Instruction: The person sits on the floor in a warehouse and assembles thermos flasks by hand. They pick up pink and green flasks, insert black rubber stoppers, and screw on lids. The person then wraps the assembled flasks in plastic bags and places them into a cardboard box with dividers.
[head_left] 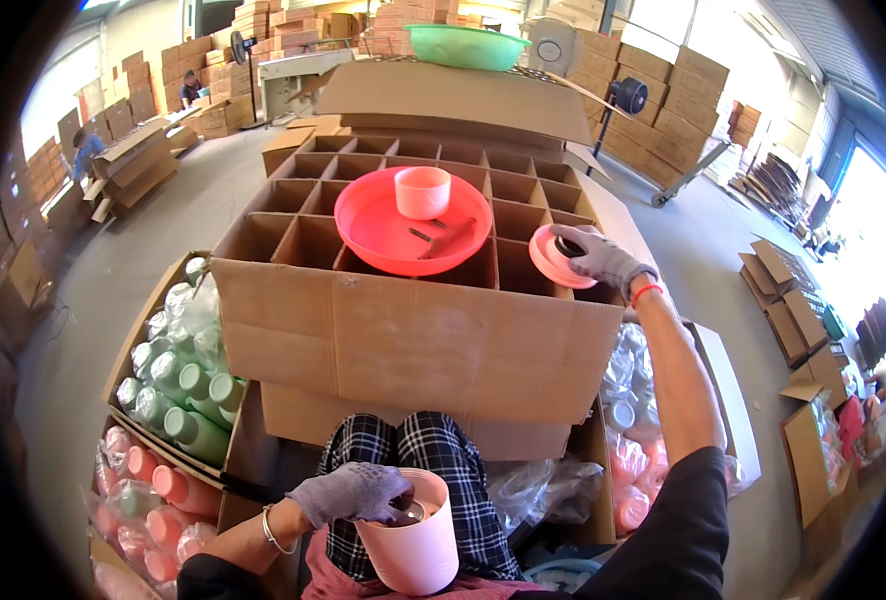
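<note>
My left hand (358, 494), in a grey glove, is closed over the rim of a tall pink cylindrical container (415, 555) that rests at my lap. Its fingertips dip inside, near a shiny metallic part that is mostly hidden. At the right of the divided carton, my right hand (603, 260), also gloved, grips a round pink lid (553, 262) with a dark round piece at its middle. On the carton's dividers sits a red-pink basin (363, 225). In it are a pink cup (423, 193) and a small dark tool (446, 238).
The divided cardboard carton (413, 325) stands before my knees. Boxes of green bottles (196, 435) and pink bottles (185, 490) flank me at left; wrapped bottles (631, 460) fill one at right. A green basin (466, 47) sits behind. Two people work at far left.
</note>
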`<action>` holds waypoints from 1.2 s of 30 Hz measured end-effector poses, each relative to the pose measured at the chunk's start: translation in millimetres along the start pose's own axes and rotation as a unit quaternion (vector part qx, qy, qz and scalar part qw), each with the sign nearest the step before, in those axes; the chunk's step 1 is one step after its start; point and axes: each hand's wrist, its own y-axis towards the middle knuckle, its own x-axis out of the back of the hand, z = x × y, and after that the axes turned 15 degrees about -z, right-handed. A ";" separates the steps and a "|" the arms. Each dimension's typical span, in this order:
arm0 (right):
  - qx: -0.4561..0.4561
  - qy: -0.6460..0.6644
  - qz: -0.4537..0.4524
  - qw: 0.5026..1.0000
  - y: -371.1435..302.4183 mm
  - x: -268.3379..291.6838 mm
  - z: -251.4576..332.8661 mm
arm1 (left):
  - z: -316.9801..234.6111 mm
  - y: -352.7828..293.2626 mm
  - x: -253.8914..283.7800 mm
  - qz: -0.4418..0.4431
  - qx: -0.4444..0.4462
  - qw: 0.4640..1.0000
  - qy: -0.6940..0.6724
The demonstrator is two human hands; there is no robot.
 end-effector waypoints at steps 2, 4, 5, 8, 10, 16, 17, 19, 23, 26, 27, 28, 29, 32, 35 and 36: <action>0.042 -0.007 -0.019 0.999 1.6 0.4 25.1 | 10.0 -9.5 9.0 -0.045 -0.037 0.998 -0.007; 0.135 0.054 -0.176 0.974 -28.3 -15.8 97.0 | -8.7 -28.4 33.8 -0.213 0.013 0.970 -0.117; 0.197 0.047 -0.208 0.957 -47.2 -14.1 130.6 | 3.9 -16.3 29.8 -0.329 0.052 0.906 -0.260; 0.331 0.058 -0.208 0.918 -101.0 -49.9 212.5 | -37.8 9.6 40.7 -0.358 -0.023 0.670 -0.649; 0.214 0.174 -0.260 0.926 -128.4 -79.7 233.8 | -45.7 25.9 40.4 -0.388 -0.048 0.677 -0.624; 0.033 0.603 0.036 0.796 -146.3 -130.0 212.6 | -59.6 8.5 54.7 -0.509 -0.227 0.815 0.158; 0.055 0.588 0.053 0.805 -150.2 -140.0 205.3 | -54.3 2.5 54.4 -0.475 -0.252 0.831 0.145; 0.098 0.553 0.083 0.823 -158.5 -158.4 189.8 | -43.5 -7.6 53.1 -0.398 -0.299 0.860 0.108; -0.267 0.418 0.272 0.824 -159.6 -130.3 196.7 | -4.0 -34.0 23.6 -0.397 -0.218 0.890 -0.057; -0.248 0.528 0.145 0.799 -192.3 -149.5 195.1 | 17.2 -46.7 -6.7 -0.317 -0.187 0.919 -0.144; -0.214 0.544 0.112 0.804 -200.5 -149.5 202.7 | 19.5 -47.1 -14.3 -0.299 -0.184 0.923 -0.156; -0.151 0.533 0.104 0.826 -203.0 -147.2 211.1 | 15.4 -46.2 -12.9 -0.300 -0.191 0.925 -0.132; -0.086 0.520 0.096 0.844 -205.0 -147.3 218.0 | 14.3 -45.7 -12.8 -0.294 -0.194 0.926 -0.136; -0.063 0.531 0.125 0.835 -215.9 -154.1 237.7 | 14.7 -45.8 -13.3 -0.278 -0.203 0.930 -0.126; -0.035 0.509 0.137 0.849 -218.5 -166.9 240.4 | 15.2 -49.7 -18.7 -0.280 -0.191 0.936 -0.093; -0.052 0.515 0.146 0.843 -216.8 -166.1 240.6 | 12.5 -51.3 -22.0 -0.288 -0.178 0.937 -0.089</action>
